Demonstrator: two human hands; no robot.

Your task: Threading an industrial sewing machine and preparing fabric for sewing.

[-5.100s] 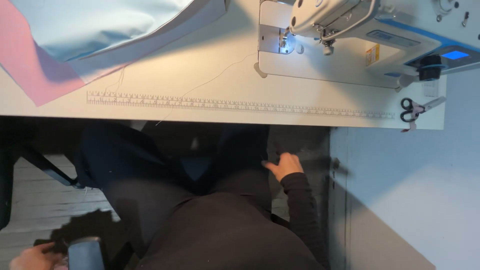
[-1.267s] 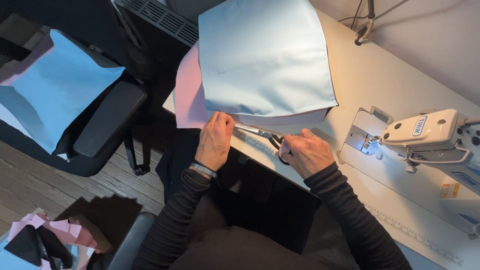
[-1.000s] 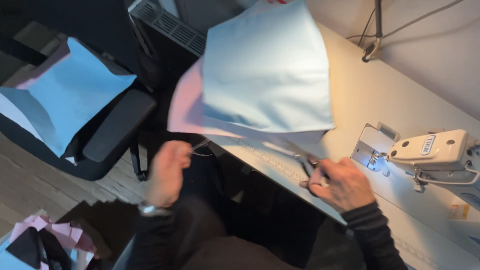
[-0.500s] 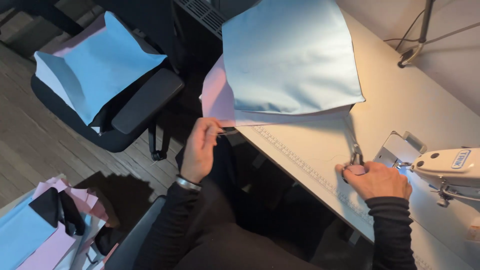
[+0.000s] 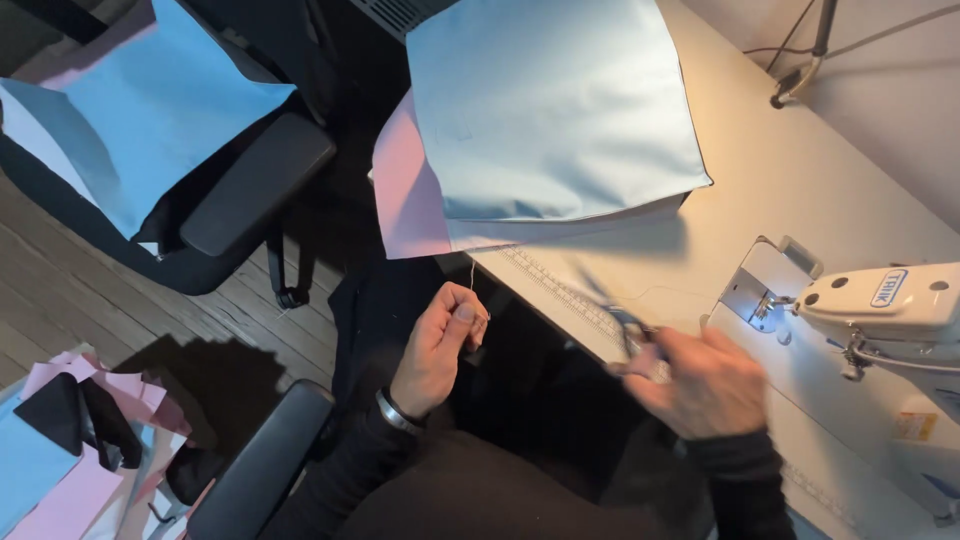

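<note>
White worktable (image 5: 850,190) fills the far right, with light blue fabric (image 5: 550,110) stacked over pink fabric (image 5: 405,200) at its left end and a sewing machine (image 5: 885,300) on the right. My left hand (image 5: 440,345) pinches a thin thread (image 5: 472,275) between thumb and fingertips — the thread hangs from the fabric's near edge. My right hand (image 5: 700,385) is blurred, closed around scissors (image 5: 620,315) over the table's near edge.

One head-worn camera looks steeply down from close above; sewing table (image 5: 860,200) toward two o'clock, chair (image 5: 250,190) at ten.

Bare table (image 5: 800,190) between fabric stack (image 5: 545,110) and sewing machine (image 5: 880,300); chair armrest (image 5: 260,460) crowds left elbow.
</note>
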